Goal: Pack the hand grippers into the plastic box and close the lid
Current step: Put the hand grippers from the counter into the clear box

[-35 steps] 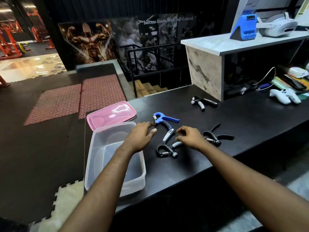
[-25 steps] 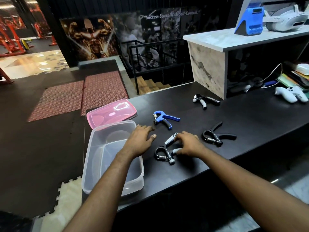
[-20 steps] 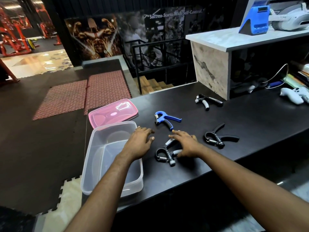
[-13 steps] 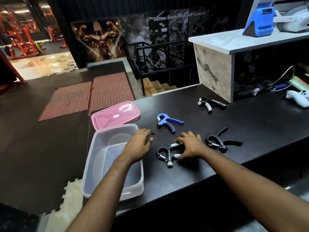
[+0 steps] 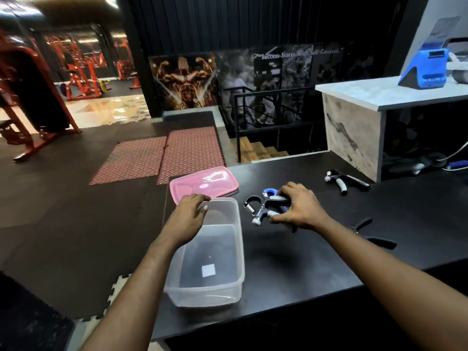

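My right hand is shut on a black hand gripper with grey handles, lifted off the black counter just right of the clear plastic box. The box holds nothing. My left hand rests on the box's far left rim, fingers curled over the edge. The pink lid lies flat behind the box. A blue hand gripper is mostly hidden behind the held one. Another black-and-grey gripper lies farther right, and an all-black one shows behind my right forearm.
A raised marble-topped counter section stands at the back right with a blue device on top. Cables and small items lie under it. The black counter's edge drops to the gym floor on the left.
My right hand closed on the black-and-grey gripper and lifted it up and toward the box. My left hand slid from the counter onto the box's far rim.
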